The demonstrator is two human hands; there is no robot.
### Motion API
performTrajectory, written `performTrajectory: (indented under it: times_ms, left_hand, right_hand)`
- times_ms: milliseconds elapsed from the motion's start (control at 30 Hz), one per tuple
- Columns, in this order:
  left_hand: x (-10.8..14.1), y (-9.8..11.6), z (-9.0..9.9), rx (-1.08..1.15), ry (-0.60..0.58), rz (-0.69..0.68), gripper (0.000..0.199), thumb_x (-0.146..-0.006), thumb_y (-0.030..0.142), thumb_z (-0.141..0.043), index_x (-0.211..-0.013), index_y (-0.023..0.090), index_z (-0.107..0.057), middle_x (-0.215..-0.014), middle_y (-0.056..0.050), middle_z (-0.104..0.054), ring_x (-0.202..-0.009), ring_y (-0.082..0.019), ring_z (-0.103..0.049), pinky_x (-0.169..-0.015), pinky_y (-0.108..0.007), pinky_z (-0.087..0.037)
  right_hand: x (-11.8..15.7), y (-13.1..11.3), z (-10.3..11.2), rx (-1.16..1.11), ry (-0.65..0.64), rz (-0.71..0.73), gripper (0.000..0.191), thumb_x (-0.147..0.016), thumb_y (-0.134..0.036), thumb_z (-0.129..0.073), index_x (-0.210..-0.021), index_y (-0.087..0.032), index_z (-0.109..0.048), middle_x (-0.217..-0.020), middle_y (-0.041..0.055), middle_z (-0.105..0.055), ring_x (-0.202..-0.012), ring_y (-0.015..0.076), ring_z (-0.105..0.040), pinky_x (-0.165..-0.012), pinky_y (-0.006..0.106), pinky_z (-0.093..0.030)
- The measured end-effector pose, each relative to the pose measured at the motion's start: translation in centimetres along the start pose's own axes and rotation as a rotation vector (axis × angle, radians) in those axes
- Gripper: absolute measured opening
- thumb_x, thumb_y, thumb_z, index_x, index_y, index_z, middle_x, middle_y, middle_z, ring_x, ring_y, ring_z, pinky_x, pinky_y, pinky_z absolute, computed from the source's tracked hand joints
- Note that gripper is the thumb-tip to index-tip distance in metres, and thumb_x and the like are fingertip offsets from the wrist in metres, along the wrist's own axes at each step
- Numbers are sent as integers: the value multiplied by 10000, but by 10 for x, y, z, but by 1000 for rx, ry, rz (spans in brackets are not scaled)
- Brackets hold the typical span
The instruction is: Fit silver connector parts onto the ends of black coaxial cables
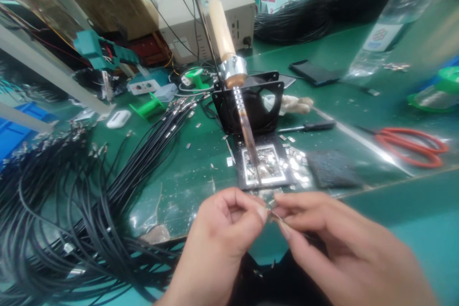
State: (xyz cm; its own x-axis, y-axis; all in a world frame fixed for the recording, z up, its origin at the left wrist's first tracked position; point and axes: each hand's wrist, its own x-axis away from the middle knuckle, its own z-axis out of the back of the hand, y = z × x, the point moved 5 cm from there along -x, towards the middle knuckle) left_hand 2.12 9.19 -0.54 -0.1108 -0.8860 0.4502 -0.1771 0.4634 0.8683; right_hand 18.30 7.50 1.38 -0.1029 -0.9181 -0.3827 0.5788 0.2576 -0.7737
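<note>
Where the left grip (229, 222) and the right grip (330, 232) meet at the near edge of the desk (186, 167), a thin wire (276, 215) spans the short gap between them. The left grip is pinched, thumb against index finger, on one end of the wire; whether a smaller part is hidden there cannot be told. The right grip is closed on the opposite end between thumb and fingers. The long axis runs from grip to grip, with the right end set farther from the iron (247, 129). The governing relation is as follows: the iron slants down from its stand (247, 110) toward the near edge, and its tip lies just beyond the wire, slightly to the left. The left grip is therefore the nearer. Under the tip, a white-framed tray (245, 167) contains small shiny bits (271, 165). Right of the tray lies a dark pad (332, 168); farther right, scissors (398, 150). At the left, black cables (96, 220) lie across the near edge.
</note>
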Motion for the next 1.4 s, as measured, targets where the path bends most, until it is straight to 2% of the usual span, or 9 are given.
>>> performTrajectory:
  times_ms: [167, 333, 500, 600, 833, 1067, 1167, 1300, 1400]
  left_hand:
    - [-1, 2, -1, 25, -8, -7, 212, -818, 229, -841, -704, 148, -681, -702, 26, -642, -510, -29, -360, -454, -136, -294]
    - [-3, 5, -1, 33, -12, -28, 209, -820, 210, -832, -692, 146, -679, -736, 15, -680, -512, -26, -370, -452, -133, -296]
    - [-3, 6, 1, -23, 10, -60, 193, -833, 221, -812, -695, 156, -693, -742, 20, -678, -527, -33, -394, -471, -138, -320]
    - [-3, 6, 4, -78, 25, -79, 161, -838, 215, -806, -718, 161, -714, -817, 15, -704, -526, -27, -395, -483, -150, -336]
    - [-5, 6, 7, -115, 16, -100, 179, -867, 261, -821, -746, 175, -722, -890, 22, -700, -539, -26, -392, -548, -154, -401]
    - [-5, 12, 5, -137, 5, -134, 190, -892, 270, -803, -751, 182, -711, -776, 29, -643, -582, -61, -440, -563, -160, -414]
    - [-6, 13, 6, -147, 14, -139, 204, -904, 267, -797, -744, 183, -703, -779, 29, -641, -593, -65, -454, -610, -166, -449]
    - [-8, 14, 6, -136, 21, -137, 201, -900, 267, -803, -747, 186, -701, -822, 27, -664, -599, -61, -464, -692, -177, -499]
    - [-8, 14, 7, -132, 31, -134, 200, -895, 260, -805, -738, 192, -701, -776, 43, -617, -581, -58, -439, -692, -171, -503]
  right_hand:
    - [1, 0, 0, 16, -38, 27, 187, -911, -328, -680, -803, -213, -779, -966, 44, -794, -884, 156, -794, -782, 213, -681]
    - [0, -1, 3, -81, -20, 151, 189, -897, -140, -640, -764, -223, -747, -1023, -64, -794, -837, 22, -775, -876, 53, -619]
    - [-1, -2, 4, -44, -47, 144, 177, -890, -122, -665, -779, -236, -742, -1032, -108, -783, -870, -28, -760, -916, -13, -569]
    - [-3, -3, 6, -73, -19, 131, 183, -897, -139, -653, -769, -240, -736, -1033, -112, -780, -871, -28, -760, -910, -16, -566]
    - [-6, 1, 3, -39, -183, 43, 139, -879, -151, -715, -842, -283, -745, -1135, -129, -758, -930, -14, -758, -929, 9, -575]
    - [-13, -4, 4, -69, -105, 39, 148, -858, -158, -691, -742, -237, -736, -1061, -82, -780, -871, 4, -769, -863, 7, -581]
    - [-16, -6, 3, -49, -137, 31, 141, -860, -149, -699, -768, -243, -751, -1083, -75, -779, -891, 14, -770, -877, 24, -589]
    - [-21, -8, 4, -60, -117, 33, 154, -858, -139, -695, -759, -242, -751, -1073, -74, -778, -887, 24, -769, -873, 40, -598]
    - [-22, -9, 3, -53, -133, 32, 167, -859, -126, -685, -764, -244, -757, -1068, -73, -779, -876, 33, -769, -870, 57, -607]
